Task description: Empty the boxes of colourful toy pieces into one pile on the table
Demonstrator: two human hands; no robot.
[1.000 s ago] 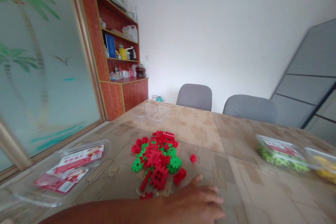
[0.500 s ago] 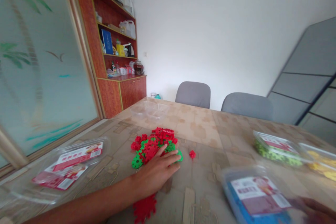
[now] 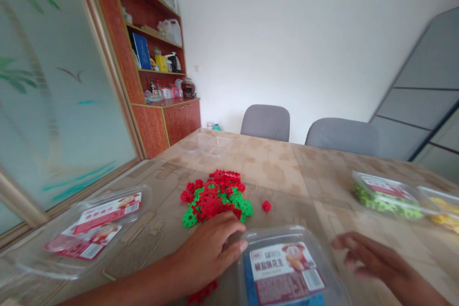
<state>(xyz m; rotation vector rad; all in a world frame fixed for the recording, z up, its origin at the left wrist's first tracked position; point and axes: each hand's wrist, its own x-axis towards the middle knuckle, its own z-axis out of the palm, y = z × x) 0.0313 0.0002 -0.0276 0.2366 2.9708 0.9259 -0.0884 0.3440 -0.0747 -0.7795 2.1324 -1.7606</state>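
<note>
A pile of red and green plastic building pieces (image 3: 215, 197) lies in the middle of the table. My left hand (image 3: 210, 248) rests flat just in front of the pile, fingers touching the left edge of a clear box of blue pieces (image 3: 287, 270) with a labelled lid. My right hand (image 3: 366, 256) hovers open to the right of that box, not touching it. One loose red piece (image 3: 266, 206) lies right of the pile. More red pieces (image 3: 202, 291) peek out under my left wrist.
An empty clear lidded box with red labels (image 3: 93, 229) sits at the left. Boxes of green pieces (image 3: 385, 196) and yellow pieces (image 3: 442, 210) stand at the right. An empty clear tray (image 3: 210, 146) lies at the far side, before two grey chairs (image 3: 265, 122).
The blue box has slid left to the middle, up against my left hand. My right hand has let go of it and drawn off to the right. My left hand pulled back from the pile.
</note>
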